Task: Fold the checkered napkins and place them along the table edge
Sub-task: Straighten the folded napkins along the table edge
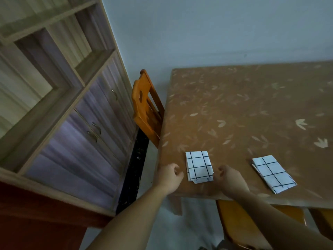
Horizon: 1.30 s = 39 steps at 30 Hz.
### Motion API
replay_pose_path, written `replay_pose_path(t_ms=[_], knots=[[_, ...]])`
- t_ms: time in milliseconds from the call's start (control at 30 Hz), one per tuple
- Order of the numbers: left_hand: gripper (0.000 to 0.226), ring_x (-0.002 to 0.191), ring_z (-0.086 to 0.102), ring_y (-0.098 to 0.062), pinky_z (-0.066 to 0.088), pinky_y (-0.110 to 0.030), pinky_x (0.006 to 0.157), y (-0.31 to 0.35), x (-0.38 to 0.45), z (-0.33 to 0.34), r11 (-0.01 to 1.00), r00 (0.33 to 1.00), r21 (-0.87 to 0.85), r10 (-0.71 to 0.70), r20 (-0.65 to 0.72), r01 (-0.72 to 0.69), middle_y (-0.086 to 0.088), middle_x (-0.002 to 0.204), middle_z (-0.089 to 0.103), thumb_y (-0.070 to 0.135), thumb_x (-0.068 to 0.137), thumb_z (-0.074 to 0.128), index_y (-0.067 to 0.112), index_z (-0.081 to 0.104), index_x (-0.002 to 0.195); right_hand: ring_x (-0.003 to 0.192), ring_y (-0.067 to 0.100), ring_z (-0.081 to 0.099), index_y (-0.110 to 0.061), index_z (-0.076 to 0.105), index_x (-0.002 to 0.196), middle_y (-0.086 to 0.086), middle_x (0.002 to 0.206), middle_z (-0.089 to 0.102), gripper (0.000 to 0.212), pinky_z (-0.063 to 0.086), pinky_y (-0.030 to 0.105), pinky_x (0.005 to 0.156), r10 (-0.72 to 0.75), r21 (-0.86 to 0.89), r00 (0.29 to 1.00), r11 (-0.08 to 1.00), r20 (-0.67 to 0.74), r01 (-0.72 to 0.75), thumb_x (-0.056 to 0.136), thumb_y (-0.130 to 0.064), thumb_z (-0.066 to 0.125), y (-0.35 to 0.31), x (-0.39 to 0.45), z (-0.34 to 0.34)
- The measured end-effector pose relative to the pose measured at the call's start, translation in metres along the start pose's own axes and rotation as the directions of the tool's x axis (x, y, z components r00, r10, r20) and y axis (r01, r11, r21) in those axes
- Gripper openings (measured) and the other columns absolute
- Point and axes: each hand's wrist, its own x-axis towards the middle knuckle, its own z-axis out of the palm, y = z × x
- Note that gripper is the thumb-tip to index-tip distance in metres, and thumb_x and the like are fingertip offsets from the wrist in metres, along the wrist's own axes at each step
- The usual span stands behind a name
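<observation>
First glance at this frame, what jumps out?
Two folded white checkered napkins stand out against the brown leaf-patterned table: the left napkin and the right napkin, both near the front edge. The left hand and right hand sit loosely curled on either side of the left napkin, holding nothing. An orange wooden chair stands at the table's left side.

no readable text, labels, brands or numbers anywhere

The table [252, 105] runs off the right edge; the cabinet [72, 123] is motion-blurred.
</observation>
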Motion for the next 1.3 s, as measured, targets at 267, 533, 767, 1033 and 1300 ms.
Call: replay_pose_path(t_ms=[267,533,767,1033,1300], knots=[[0.03,0.098,0.058,-0.014,0.046,-0.025,0.082,0.011,0.03,0.036,0.981,0.994,-0.164,-0.098,0.057,0.106,0.004,0.107,0.061,0.029,0.089,0.065,0.019,0.059,0.116,0.077,0.018,0.062,-0.02,0.068,0.095,-0.001,0.084,0.068,0.019,0.052,0.033,0.073,0.128,0.162,0.992,0.978,0.014,-0.128,0.087,-0.036,0.06,0.009,0.026,0.023],[0.02,0.082,0.057,-0.01,0.045,-0.02,0.066,0.001,0.034,0.033,0.979,0.996,-0.186,-0.073,0.045,0.08,0.009,0.089,0.06,0.015,0.087,0.063,0.018,0.065,0.106,0.052,0.008,0.063,-0.014,0.072,0.08,-0.001,0.061,0.068,0.015,0.038,0.012,0.038,0.13,0.268,0.988,0.952,0.084,-0.148,0.087,-0.024,0.063,-0.004,0.019,0.042],[0.02,0.085,0.059,-0.01,0.044,-0.017,0.064,-0.026,0.026,0.024,0.986,0.997,-0.149,-0.078,0.002,0.078,0.005,0.098,0.067,0.019,0.088,0.064,0.018,0.067,0.108,0.063,0.013,0.068,-0.018,0.07,0.072,-0.002,0.067,0.07,0.017,0.052,0.026,0.056,0.093,0.27,0.99,0.955,0.106,-0.119,0.086,-0.025,0.064,-0.016,0.012,0.057],[0.028,0.096,0.059,-0.015,0.048,-0.028,0.079,-0.03,0.022,0.004,0.999,0.999,-0.041,-0.017,-0.034,0.015,0.005,0.11,0.062,0.027,0.091,0.06,0.024,0.058,0.118,0.066,0.007,0.062,-0.021,0.068,0.087,-0.008,0.074,0.067,0.02,0.052,0.027,0.058,0.123,0.153,0.992,0.981,-0.032,-0.117,0.087,-0.039,0.059,-0.024,-0.002,0.045],[0.037,0.112,0.054,-0.02,0.045,-0.033,0.09,0.012,0.003,-0.021,0.881,0.926,0.337,0.373,-0.062,-0.333,0.004,0.124,0.058,0.035,0.088,0.056,0.028,0.057,0.124,0.106,0.016,0.059,-0.028,0.044,0.136,-0.003,0.134,0.053,0.055,0.051,0.036,0.085,-0.006,-0.27,0.958,0.96,-0.288,-0.076,0.09,-0.056,0.048,0.013,-0.053,-0.047]])
